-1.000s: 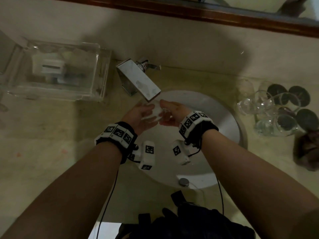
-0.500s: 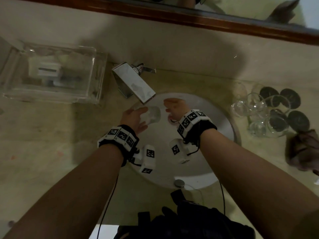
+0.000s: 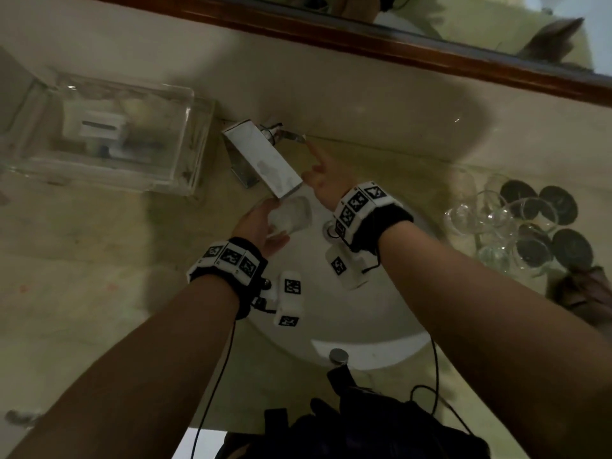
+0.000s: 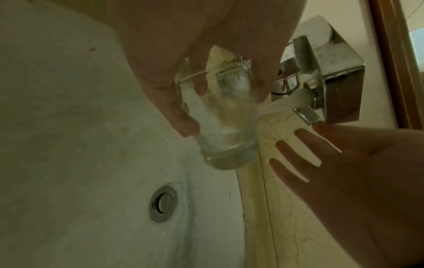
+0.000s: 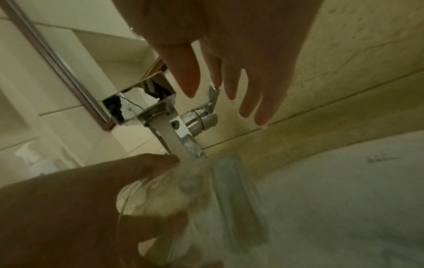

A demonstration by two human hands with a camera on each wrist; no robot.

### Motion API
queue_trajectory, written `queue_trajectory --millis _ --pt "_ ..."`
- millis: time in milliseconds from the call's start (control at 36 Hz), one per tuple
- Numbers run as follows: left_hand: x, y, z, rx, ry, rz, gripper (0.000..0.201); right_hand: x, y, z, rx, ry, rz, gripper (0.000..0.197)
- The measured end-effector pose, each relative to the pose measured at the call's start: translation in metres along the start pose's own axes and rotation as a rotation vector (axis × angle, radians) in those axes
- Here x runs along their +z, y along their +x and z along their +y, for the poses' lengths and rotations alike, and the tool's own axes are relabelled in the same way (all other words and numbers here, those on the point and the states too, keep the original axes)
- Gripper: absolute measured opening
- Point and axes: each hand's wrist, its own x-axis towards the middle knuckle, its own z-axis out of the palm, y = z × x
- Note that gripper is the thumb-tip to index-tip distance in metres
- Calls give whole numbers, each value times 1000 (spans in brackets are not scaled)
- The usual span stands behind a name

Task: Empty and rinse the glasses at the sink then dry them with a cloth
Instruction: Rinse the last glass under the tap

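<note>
My left hand grips a clear glass tumbler under the square chrome tap spout, over the white sink basin. In the left wrist view the fingers wrap the glass and a stream of water pours from the spout into it. My right hand is open with straight fingers, and its fingertip meets the tap lever. The right wrist view shows those spread fingers by the lever above the held glass.
Several wine glasses and dark round coasters crowd the counter to the right, with a brown cloth beside them. A clear plastic box sits at the left. The drain lies in the basin. A mirror frame runs along the back.
My right hand has let go of the glass and reached up to the tap lever. The left hand now holds the glass alone under the spout.
</note>
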Motion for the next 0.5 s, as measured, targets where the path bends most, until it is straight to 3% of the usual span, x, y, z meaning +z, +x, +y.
queue_trajectory --millis 361,500 --pt "-13 -12 -7 -18 -92 -25 22 1 18 -6 -5 73 13 58" --pt "-19 -14 -9 -11 -103 -58 25 0 19 -4 -76 82 2 56"
